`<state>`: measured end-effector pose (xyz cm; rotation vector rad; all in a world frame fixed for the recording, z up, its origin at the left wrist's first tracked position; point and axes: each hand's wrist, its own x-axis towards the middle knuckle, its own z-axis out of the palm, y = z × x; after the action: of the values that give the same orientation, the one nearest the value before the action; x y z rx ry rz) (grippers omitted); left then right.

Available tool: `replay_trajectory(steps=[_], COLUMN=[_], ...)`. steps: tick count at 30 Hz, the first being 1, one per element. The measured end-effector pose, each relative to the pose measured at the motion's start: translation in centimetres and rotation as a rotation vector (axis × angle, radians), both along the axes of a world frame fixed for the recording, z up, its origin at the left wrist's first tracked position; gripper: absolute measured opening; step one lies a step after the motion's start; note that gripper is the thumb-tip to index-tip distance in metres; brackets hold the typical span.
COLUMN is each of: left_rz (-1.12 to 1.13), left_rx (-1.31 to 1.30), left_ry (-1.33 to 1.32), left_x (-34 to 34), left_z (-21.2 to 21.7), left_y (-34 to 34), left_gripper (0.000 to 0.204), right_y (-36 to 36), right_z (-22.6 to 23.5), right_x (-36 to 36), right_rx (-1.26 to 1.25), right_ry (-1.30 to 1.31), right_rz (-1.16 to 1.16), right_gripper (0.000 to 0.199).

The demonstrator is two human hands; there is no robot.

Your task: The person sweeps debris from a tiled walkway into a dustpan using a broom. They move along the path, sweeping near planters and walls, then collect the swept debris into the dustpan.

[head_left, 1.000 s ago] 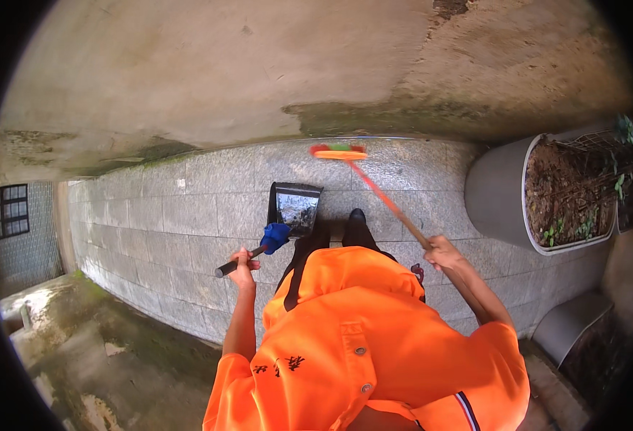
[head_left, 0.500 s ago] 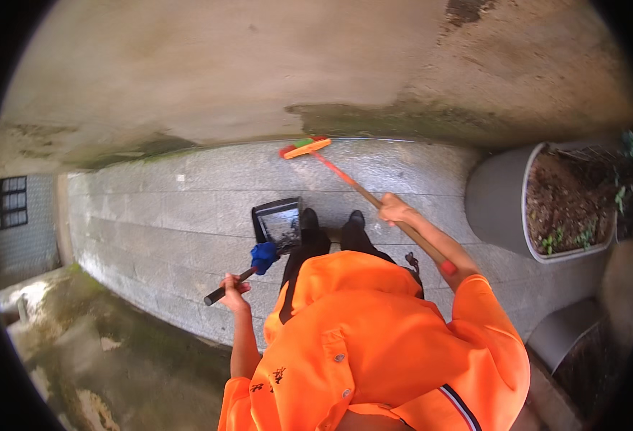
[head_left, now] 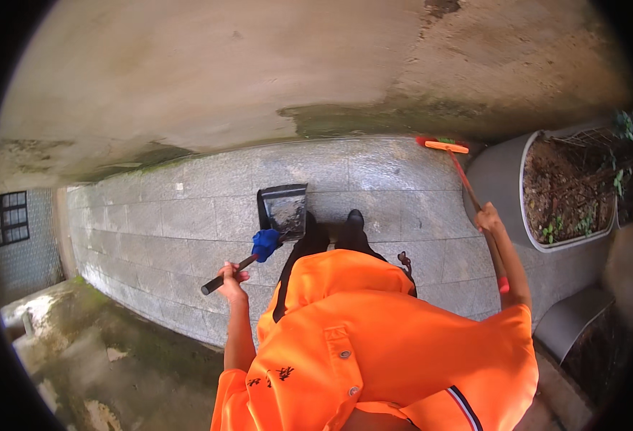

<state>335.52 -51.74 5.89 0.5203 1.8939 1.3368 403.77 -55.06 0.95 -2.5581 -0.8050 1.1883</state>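
In my right hand (head_left: 487, 218) is the brown and red stick of a broom (head_left: 445, 146). Its orange head with red and green bristles lies at the foot of the wall, close to the big grey planter. My left hand (head_left: 231, 280) is closed round the dark handle of a long-handled dustpan (head_left: 282, 191). A blue cloth (head_left: 265, 245) is bunched on that handle near the pan. The black pan rests on the paving just left of my feet, its inside streaked and dirty.
A stained wall (head_left: 244, 65) rises ahead along the grey stone paving (head_left: 208, 187). To the right stand a grey planter (head_left: 499, 176) with soil and small plants and a second planter (head_left: 571, 323). Mossy ground (head_left: 137, 359) borders the paving at lower left.
The broom has swung right along the wall's foot, from in front of me to beside the planter. My right hand moved right with it; the left hand and dustpan have barely shifted.
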Motion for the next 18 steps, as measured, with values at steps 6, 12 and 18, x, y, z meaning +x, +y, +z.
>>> replay_trajectory(steps=[6,12,18], left_rz=[-0.024,-0.078,-0.021], left_rx=[0.024,0.004,0.072], left_ry=[-0.064,-0.048,-0.108], left_x=[-1.0,-2.0,-4.8], left_z=[-2.4,-3.1,-4.1], left_y=[1.0,2.3,-0.5], left_gripper=[0.019,0.019,0.021], right_y=[-1.0,6.4,17.5], right_z=[11.1,25.0,17.2], right_x=[-5.8,-12.3,-17.8], right_rx=[-0.105,-0.14,0.279], right_ry=[0.249,0.563,0.665], right_rz=[0.076,0.082,1.028], right_gripper=[0.023,0.008,0.032])
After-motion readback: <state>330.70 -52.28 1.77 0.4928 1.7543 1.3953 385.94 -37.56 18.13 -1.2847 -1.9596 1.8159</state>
